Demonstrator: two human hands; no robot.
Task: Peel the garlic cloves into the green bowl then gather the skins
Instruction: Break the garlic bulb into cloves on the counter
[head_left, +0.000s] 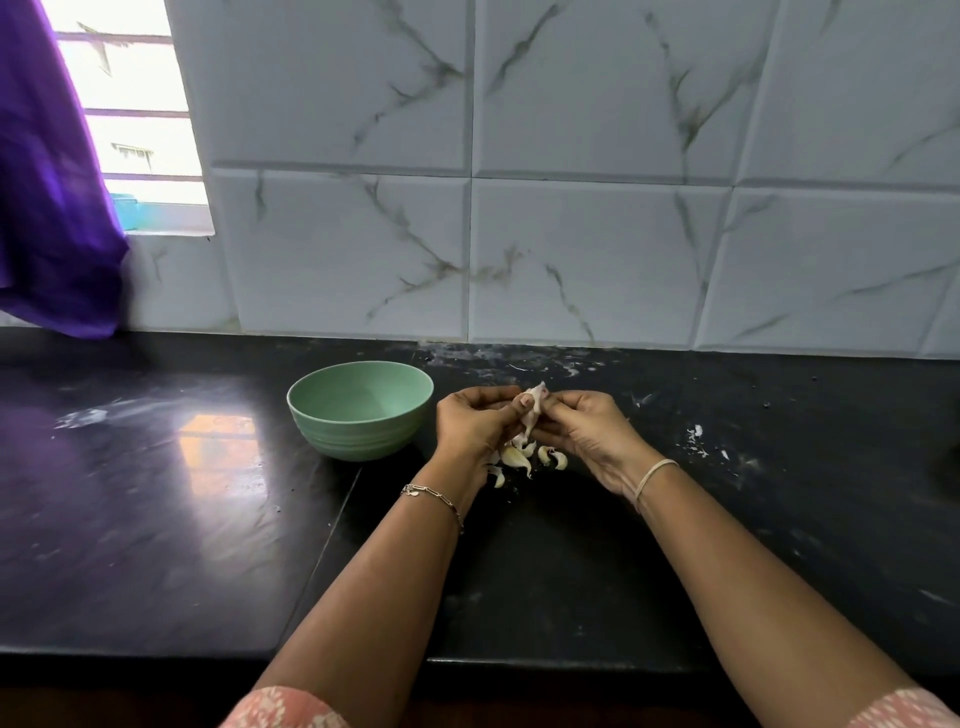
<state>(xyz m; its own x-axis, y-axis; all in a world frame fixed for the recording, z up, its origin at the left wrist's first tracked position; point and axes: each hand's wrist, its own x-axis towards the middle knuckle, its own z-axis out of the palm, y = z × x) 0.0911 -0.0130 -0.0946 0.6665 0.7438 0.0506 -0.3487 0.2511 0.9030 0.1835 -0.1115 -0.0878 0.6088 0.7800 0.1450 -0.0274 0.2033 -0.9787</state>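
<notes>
A pale green bowl (360, 410) stands on the black counter, left of my hands; nothing shows inside it. My left hand (475, 423) and my right hand (584, 428) meet just right of the bowl and both pinch one garlic clove (532, 410) with whitish papery skin, held above the counter. Beneath the hands several loose garlic cloves (519, 460) lie in a small pile on the counter.
The black counter (182, 493) runs to a white marble-tiled wall (597, 260). Small white skin flakes (696, 439) are scattered to the right. A purple cloth (47, 208) hangs at the far left beside a window (135, 130).
</notes>
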